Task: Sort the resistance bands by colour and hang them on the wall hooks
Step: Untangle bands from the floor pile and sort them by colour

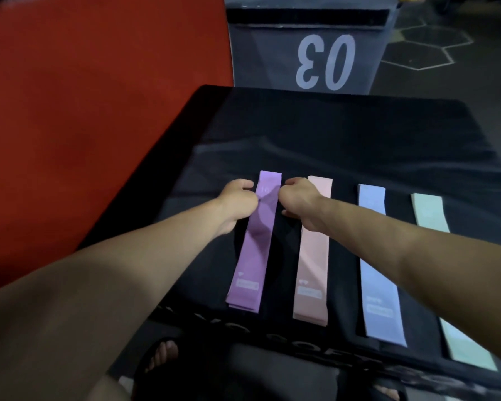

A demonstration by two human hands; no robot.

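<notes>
Head view looks down on a desk [344, 134] draped in black cloth, and I count four resistance bands laid flat on it in a row, each running away from me. From left to right they are the purple band [253, 250], the pink band [313, 267], the blue band [378, 273] and the mint green band [430, 211], whose middle is hidden behind the right forearm. The bands lie apart from one another, with black cloth showing between them.

Both hands meet at the far part of the purple band. My left hand [237, 201] sits at its left edge with the fingers [248, 185] curled in, pinching the band where the fabric puckers. My right hand [298, 198] is at the band's right edge, fingers curled under and its back lying over the far end of the pink band. I cannot tell for sure whether the right hand actually grips the purple band or only touches its edge. The purple band shows a slight wrinkle just below the left hand; the rest of it lies flat on the cloth.

Beyond the desk stands a dark box [310, 53] printed with the digits 03, seen upside down. A red mat [84, 96] fills the left side. Sandalled feet [162, 357] show below the desk's near edge.
</notes>
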